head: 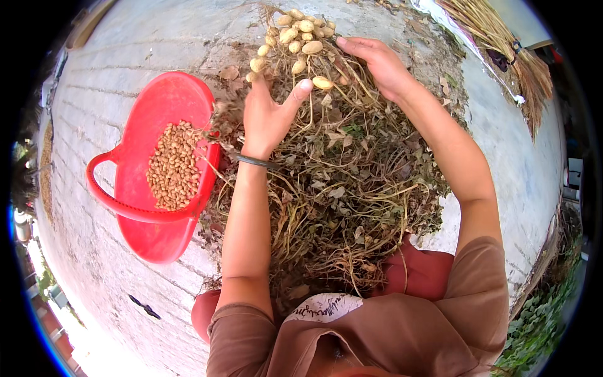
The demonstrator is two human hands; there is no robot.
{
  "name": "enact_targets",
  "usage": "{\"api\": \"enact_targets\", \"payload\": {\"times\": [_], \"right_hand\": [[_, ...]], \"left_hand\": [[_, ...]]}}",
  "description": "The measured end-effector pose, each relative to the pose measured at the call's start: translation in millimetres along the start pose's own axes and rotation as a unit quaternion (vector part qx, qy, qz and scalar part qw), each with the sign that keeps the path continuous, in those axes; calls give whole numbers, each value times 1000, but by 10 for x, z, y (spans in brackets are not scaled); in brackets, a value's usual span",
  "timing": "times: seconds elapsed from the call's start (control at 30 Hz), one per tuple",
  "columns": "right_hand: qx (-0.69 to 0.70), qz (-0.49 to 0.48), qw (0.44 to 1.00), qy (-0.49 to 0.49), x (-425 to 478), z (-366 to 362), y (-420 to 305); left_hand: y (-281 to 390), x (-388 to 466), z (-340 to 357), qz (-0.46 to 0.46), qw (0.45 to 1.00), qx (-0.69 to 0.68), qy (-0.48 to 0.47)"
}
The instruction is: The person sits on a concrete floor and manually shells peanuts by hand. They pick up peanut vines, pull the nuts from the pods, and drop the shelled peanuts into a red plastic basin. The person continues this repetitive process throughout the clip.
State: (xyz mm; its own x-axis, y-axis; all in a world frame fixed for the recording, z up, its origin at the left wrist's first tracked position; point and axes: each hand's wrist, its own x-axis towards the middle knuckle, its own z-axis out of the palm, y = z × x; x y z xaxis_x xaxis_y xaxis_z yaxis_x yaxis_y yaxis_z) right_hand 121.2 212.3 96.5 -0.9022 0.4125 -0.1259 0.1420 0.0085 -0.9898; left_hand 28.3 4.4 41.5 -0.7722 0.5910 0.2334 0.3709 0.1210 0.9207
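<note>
A dense cluster of pale peanut pods hangs on the roots of a pulled peanut plant, at the top middle of the view. My right hand grips the plant's stems just right of the pods, its thumb lying along them and its other fingers hidden behind. At the cluster's lower left is my left hand, thumb raised apart and fingers partly hidden behind the pods. Whether those fingers are closed on a pod cannot be seen. A dark bangle circles my left wrist.
Dried peanut vines lie heaped between my arms, reaching my knees. A red plastic basket at left holds loose picked peanuts, its handle folded towards me. A straw broom lies at upper right. A small dark object is on the concrete floor.
</note>
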Motion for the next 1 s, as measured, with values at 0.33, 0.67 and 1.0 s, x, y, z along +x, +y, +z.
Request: {"api": "enact_targets", "payload": {"times": [0.33, 0.67, 1.0], "right_hand": [[-211, 37, 961, -175, -333, 415, 4], [-187, 14, 962, -198, -380, 611, 396], [-506, -119, 848, -106, -690, 752, 505]], "left_hand": [[9, -238, 293, -224, 901, -339, -151], [-82, -158, 242, -229, 881, -415, -15], [-87, -117, 11, -218, 936, -259, -97]]}}
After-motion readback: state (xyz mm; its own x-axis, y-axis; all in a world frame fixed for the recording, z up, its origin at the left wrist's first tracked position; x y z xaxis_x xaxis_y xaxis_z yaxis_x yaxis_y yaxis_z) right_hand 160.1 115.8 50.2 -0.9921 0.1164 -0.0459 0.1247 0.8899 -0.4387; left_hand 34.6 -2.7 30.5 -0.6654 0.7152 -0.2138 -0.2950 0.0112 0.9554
